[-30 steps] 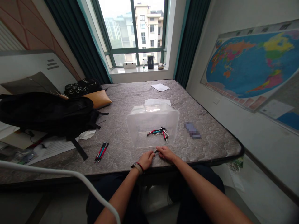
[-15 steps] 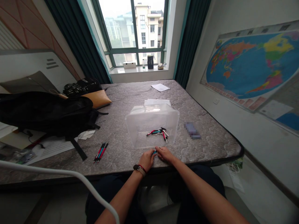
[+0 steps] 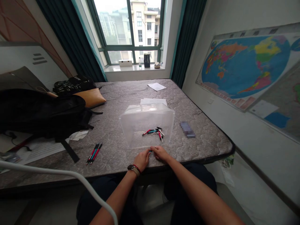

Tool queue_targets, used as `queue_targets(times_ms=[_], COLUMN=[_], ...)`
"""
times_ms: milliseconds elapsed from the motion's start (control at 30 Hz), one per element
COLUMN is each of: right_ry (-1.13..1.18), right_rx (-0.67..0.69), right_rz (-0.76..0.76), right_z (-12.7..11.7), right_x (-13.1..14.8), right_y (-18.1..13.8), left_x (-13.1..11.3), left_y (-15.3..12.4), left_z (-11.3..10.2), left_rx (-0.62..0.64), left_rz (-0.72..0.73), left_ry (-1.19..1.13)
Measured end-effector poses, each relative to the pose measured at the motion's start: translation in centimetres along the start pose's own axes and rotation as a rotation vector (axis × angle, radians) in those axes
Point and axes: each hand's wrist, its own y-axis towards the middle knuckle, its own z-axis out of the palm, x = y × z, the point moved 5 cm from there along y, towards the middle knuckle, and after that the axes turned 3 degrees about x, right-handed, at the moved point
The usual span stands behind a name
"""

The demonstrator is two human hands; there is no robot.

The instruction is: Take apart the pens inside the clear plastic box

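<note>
My left hand and my right hand meet at the mattress's near side, just in front of a clear plastic box. Both have their fingers closed on a small blue pen, mostly covered by the fingertips. Inside the box lies a loose pile of pen parts in red, teal, black and white. To the left, several assembled pens rest side by side on the mattress, red, teal and black. A watch and a red band circle my left wrist.
The quilted mattress serves as the work surface. A blurred phone-like object lies right of the box, and papers lie behind it. A black backpack fills the left side. A white curved tube crosses the lower left.
The view has turned slightly right, so everything sits further left in the picture. Less of the blue pen shows between my hands, which remain together before the box.
</note>
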Motion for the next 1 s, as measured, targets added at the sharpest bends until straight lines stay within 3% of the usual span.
queue_targets(times_ms=[367, 1000], right_ry=[-0.071, 0.030], right_rx=[0.004, -0.013], right_rz=[0.000, 0.007], right_z=[0.1, -0.2], right_x=[-0.2, 0.6], right_y=[0.3, -0.6], left_x=[0.5, 0.4], left_y=[0.1, -0.3], left_z=[-0.2, -0.5], left_rx=[0.010, 0.063], left_rz=[-0.047, -0.107], left_ry=[-0.003, 0.132])
